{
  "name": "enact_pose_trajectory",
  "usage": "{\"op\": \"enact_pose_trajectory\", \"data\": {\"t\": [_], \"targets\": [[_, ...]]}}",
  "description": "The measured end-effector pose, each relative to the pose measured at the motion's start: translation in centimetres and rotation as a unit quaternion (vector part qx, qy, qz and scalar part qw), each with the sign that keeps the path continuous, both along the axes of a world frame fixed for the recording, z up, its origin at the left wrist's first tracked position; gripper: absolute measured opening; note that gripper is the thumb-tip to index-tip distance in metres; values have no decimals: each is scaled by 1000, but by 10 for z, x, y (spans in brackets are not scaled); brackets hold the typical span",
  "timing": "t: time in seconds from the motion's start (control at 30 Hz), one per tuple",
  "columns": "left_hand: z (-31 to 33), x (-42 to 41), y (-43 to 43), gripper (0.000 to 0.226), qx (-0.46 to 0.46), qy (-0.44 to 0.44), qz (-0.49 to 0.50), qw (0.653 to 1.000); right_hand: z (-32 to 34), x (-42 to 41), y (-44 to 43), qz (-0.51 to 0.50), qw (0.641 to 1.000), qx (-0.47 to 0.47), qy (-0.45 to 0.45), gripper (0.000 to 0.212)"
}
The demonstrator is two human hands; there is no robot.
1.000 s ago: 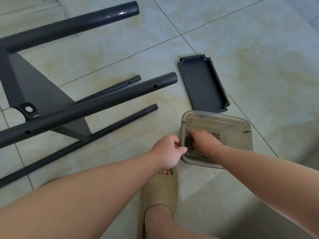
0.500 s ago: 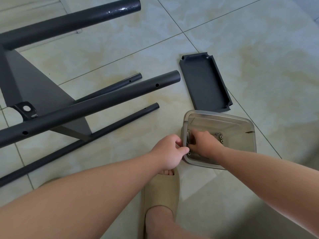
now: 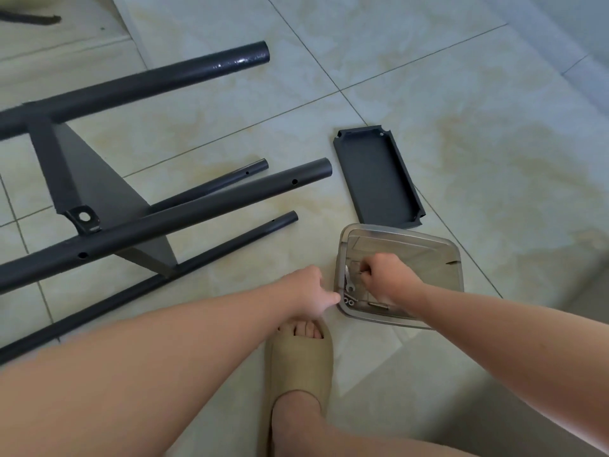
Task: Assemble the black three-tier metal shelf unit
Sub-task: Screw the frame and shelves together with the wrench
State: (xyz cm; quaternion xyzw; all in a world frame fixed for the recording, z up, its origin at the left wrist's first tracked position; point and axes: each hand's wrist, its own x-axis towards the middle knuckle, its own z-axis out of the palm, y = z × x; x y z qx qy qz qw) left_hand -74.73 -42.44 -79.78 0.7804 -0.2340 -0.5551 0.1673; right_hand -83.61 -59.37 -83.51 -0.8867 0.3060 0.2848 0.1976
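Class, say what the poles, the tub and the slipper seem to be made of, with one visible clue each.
Poles: likely steel tube with a dark grey painted coat, slightly glossy; hollow ends and drilled holes show.
Tub: clear, smoke-tinted plastic; its walls are see-through.
Slipper: probably moulded foam or rubber, matt beige, thick and seamless.

The floor (image 3: pixel 478 133) was laid with large, pale, glossy tiles, mottled with yellowish patches and crossed by thin dark grout lines. 1 beige slide sandal (image 3: pixel 298 367) stood on it near the bottom edge, worn on a bare foot, with the toes showing at its open front. In the top left corner a thin dark strip (image 3: pixel 31 18) lay on the tiles, too small to identify.
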Motion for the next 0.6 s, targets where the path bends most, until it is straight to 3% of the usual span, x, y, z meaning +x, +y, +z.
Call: {"op": "enact_pose_trajectory", "data": {"t": [0.07, 0.13, 0.27, 0.4, 0.6], "targets": [[33, 16, 6, 49, 29, -66, -87, 994, 26, 4, 2, 15, 1000, -2, -21, 25], [67, 30, 15, 41, 37, -120, -113, 986, 60, 9, 8, 29, 998, -6, -51, 22], [130, 41, 48, 20, 11, -179, -109, 978, 135, 21, 35, 89, 992, -21, -85, 14], [179, 44, 96, 24, 9, -216, -84, 973, 204, 35, 78, 99, 985, -2, -143, 25], [214, 40, 163, 16, 7, -260, -17, 965, 272, 53, 161, 77, 965, 63, -244, 23]]}}
